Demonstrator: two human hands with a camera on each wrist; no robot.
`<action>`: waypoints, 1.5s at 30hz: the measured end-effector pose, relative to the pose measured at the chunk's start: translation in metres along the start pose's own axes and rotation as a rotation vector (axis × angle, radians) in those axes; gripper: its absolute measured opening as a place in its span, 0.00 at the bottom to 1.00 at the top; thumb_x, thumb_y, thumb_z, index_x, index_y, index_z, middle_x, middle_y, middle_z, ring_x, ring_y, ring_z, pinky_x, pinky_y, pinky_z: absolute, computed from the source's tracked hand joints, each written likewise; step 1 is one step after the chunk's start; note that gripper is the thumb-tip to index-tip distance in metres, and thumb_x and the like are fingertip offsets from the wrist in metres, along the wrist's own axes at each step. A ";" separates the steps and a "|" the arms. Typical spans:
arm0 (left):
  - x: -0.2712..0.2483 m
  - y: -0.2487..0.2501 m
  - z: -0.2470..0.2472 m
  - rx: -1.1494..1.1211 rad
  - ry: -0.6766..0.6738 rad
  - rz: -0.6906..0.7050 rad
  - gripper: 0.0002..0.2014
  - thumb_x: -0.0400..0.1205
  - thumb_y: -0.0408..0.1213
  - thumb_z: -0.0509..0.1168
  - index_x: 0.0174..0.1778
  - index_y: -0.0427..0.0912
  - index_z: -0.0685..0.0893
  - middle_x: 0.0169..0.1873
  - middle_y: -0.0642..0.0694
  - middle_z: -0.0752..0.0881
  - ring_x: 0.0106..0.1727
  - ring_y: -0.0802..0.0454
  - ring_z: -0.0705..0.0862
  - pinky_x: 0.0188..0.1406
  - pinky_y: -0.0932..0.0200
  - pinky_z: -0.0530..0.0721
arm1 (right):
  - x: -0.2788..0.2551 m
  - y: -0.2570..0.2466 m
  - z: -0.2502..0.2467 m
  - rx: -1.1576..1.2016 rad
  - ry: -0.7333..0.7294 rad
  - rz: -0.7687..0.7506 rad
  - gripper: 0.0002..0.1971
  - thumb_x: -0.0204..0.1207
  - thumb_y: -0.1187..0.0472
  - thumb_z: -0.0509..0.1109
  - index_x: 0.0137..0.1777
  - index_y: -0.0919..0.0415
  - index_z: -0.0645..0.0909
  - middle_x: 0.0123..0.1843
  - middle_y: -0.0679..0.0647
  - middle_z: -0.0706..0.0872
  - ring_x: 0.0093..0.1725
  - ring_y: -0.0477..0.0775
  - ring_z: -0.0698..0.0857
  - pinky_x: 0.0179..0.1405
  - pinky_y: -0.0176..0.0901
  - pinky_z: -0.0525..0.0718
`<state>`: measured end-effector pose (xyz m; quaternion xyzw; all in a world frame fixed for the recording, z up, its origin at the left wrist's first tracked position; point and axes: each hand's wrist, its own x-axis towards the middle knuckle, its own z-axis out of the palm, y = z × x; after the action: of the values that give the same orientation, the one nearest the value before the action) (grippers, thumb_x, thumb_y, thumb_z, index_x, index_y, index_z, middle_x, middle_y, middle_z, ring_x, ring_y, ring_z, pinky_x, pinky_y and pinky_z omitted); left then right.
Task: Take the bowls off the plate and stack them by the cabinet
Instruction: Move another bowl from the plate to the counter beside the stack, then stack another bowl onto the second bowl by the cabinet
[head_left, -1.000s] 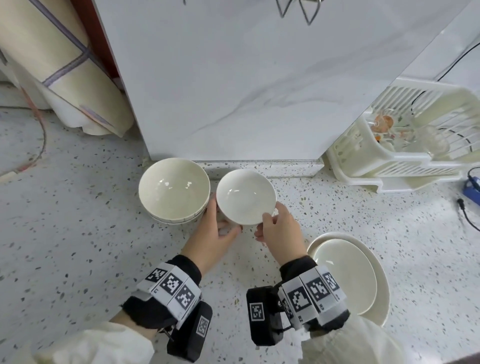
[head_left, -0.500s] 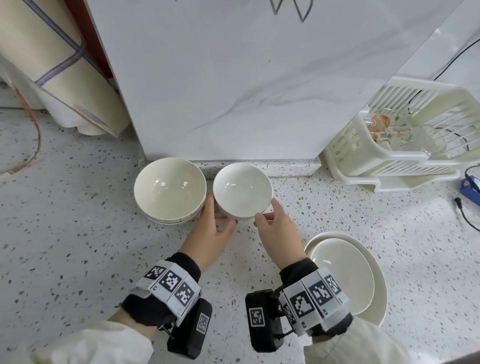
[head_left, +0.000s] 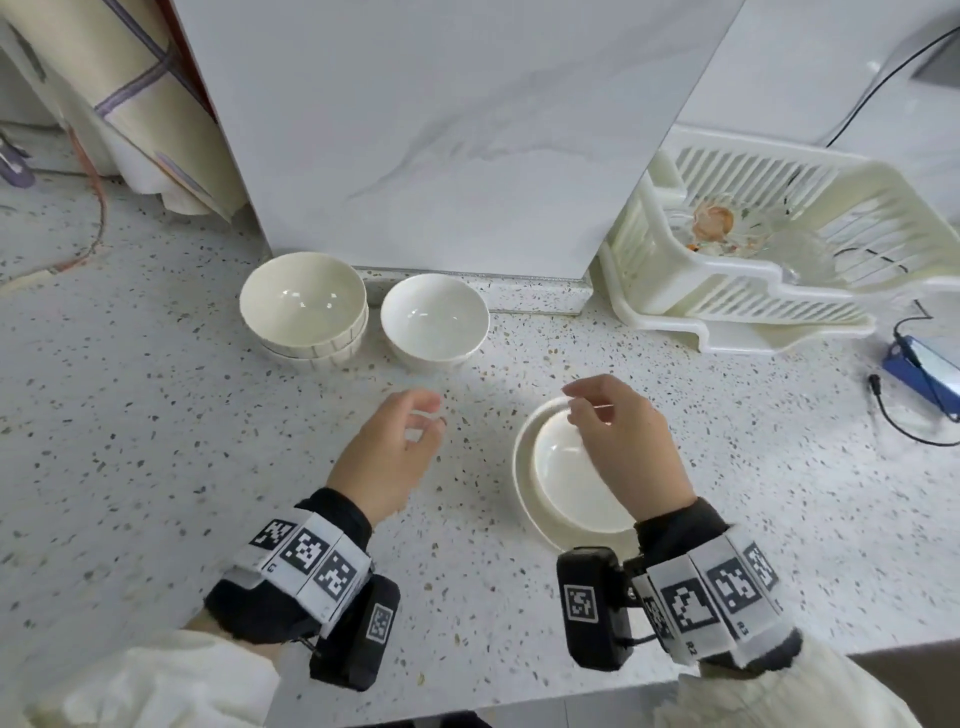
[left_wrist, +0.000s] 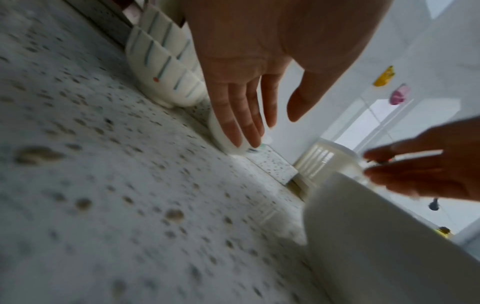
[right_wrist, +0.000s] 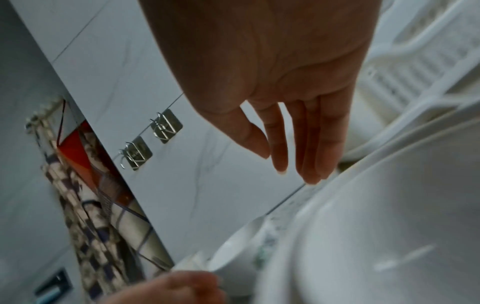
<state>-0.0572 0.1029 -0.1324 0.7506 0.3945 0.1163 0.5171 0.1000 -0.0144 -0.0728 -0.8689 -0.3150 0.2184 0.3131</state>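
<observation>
Two stacked cream bowls with striped sides (head_left: 304, 306) stand against the foot of the white cabinet (head_left: 441, 130). A plain white bowl (head_left: 435, 319) stands on the counter just to their right, apart from them. My left hand (head_left: 423, 415) hovers in front of the white bowl, fingers relaxed, holding nothing. My right hand (head_left: 576, 402) hangs loosely over the far edge of two stacked cream plates (head_left: 561, 499) and is empty too. The left wrist view shows straight fingers (left_wrist: 246, 123) with the striped bowls (left_wrist: 166, 67) behind them. The right wrist view shows the plate rim (right_wrist: 389, 226) under my fingers (right_wrist: 311, 156).
A white plastic dish rack (head_left: 779, 249) holding glassware stands to the right of the cabinet. A blue phone (head_left: 924, 364) with a black cable lies at the right edge. A rolled patterned mat (head_left: 130, 93) leans at the back left. The counter's front edge (head_left: 467, 696) is near my wrists.
Both hands have let go of the white bowl, which now stands beside the stacked bowls. The hands have drawn back toward me, the right one over the plates.
</observation>
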 end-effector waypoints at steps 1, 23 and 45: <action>-0.005 0.004 0.009 0.009 0.003 0.024 0.14 0.81 0.40 0.58 0.63 0.47 0.75 0.61 0.54 0.79 0.53 0.68 0.77 0.48 0.74 0.72 | -0.003 0.012 -0.008 -0.055 0.016 0.000 0.13 0.78 0.63 0.59 0.58 0.61 0.80 0.54 0.55 0.85 0.48 0.50 0.81 0.38 0.27 0.73; -0.044 0.040 0.088 0.176 -0.032 0.015 0.27 0.81 0.45 0.57 0.77 0.47 0.61 0.81 0.56 0.56 0.78 0.54 0.64 0.73 0.54 0.66 | -0.014 0.066 -0.017 -0.483 -0.176 0.132 0.24 0.73 0.70 0.54 0.71 0.63 0.63 0.53 0.64 0.87 0.50 0.64 0.85 0.44 0.50 0.80; 0.010 0.035 -0.011 -0.224 0.059 0.102 0.31 0.75 0.55 0.63 0.74 0.58 0.61 0.66 0.60 0.74 0.62 0.73 0.73 0.60 0.70 0.72 | 0.046 -0.032 0.009 0.035 -0.055 0.009 0.17 0.77 0.69 0.54 0.63 0.66 0.76 0.24 0.57 0.84 0.17 0.42 0.82 0.22 0.29 0.84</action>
<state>-0.0406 0.1124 -0.0999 0.7035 0.3555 0.2078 0.5792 0.1142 0.0401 -0.0655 -0.8583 -0.3157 0.2490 0.3187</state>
